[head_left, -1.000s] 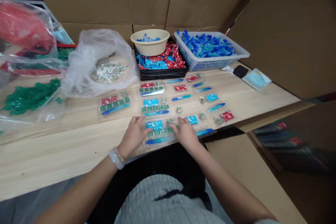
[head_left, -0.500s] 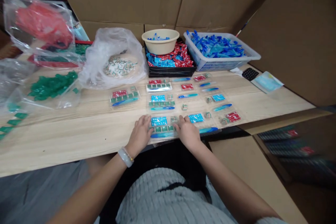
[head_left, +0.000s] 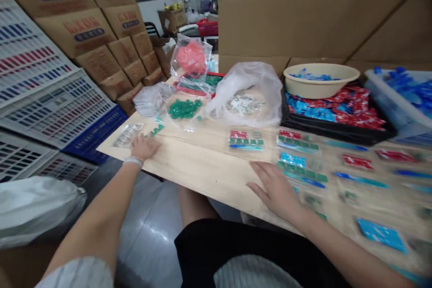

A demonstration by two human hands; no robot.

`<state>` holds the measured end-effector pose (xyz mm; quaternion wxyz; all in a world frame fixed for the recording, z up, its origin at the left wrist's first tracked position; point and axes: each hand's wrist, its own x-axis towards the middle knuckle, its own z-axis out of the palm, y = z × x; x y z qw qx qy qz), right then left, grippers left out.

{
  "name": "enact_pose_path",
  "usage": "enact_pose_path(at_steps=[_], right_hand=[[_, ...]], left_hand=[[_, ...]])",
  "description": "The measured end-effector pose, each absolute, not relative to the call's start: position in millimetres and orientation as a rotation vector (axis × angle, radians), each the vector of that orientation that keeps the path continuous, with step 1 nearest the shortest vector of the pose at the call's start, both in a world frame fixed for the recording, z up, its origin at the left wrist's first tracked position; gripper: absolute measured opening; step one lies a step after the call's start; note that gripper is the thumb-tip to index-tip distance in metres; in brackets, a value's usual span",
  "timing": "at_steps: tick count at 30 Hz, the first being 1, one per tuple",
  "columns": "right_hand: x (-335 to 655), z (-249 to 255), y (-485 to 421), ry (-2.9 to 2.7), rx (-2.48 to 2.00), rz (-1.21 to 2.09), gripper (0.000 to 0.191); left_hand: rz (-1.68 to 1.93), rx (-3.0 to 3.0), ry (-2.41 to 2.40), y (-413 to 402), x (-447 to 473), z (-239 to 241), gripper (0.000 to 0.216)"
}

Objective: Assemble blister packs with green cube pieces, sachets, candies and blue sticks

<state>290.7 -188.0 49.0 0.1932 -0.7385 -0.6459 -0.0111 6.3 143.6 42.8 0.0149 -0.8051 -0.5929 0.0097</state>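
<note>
Two bare hands rest on the wooden table (head_left: 202, 166), and places here are given from the clear bag of white pieces (head_left: 245, 99) at its middle. Far left of that bag, at the table's left corner, the left hand (head_left: 143, 146) lies palm down with fingers loosely spread and gripping nothing; its fingertips sit by a few loose green pieces (head_left: 154, 131), just right of a flat stack of empty clear packets (head_left: 127, 135) that nearly reaches the table edge. Left of the bag and behind those lies the bag of green pieces (head_left: 184, 109). In front of the bag stretches a broad bare strip of wood running to the near edge, the freest room on the table. In front and a little right of the bag, the right hand (head_left: 275, 189) lies flat with fingers extended and slightly apart, holding nothing, just left of a filled packet with a blue card, green pieces and a blue pen (head_left: 299, 168). Right of the bag stand the beige bowl (head_left: 320, 80) and the black tray of red and blue sachets (head_left: 337, 117); more packets crowd the wood in front of them. Half a second ago both hands pressed one packet together at the near edge; the left has since swung out to the corner, and the view has turned left with it.
</note>
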Motion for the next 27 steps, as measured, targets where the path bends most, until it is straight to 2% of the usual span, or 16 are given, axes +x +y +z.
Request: enact_pose_path(at_steps=[3,6,10,12,17,19,23,27], right_hand=[[252,59,-100,-2.057,-1.861,0.167,0.051],[222,40,-41,-2.180,-1.809,0.374,0.055],[212,7,-24,-2.117,-1.812,0.542,0.053],[217,1,-33,-1.983,-1.781,0.586,0.046],[245,25,-92,-1.633,-1.619,0.697,0.045],[264,42,-132,-1.470,-1.599,0.688,0.036],[305,70,-245,-0.945,-1.754,0.524,0.026],[336,71,-378,-0.283,-1.920,0.316,0.028]], left_hand=[[0.192,-2.695,-1.642,131,-12,22,0.075],[0.006,-2.852,-1.285,81,-20,2,0.073],[-0.237,-2.936,-1.076,29,-33,-9,0.040],[-0.349,-2.985,-1.013,20,-36,-9,0.039],[-0.682,-3.283,-0.719,14,-10,23,0.038],[-0.640,-3.496,-0.533,7,25,46,0.036],[-0.128,-4.031,-0.404,-51,136,90,0.030],[0.285,-4.432,-0.874,-167,252,95,0.034]])
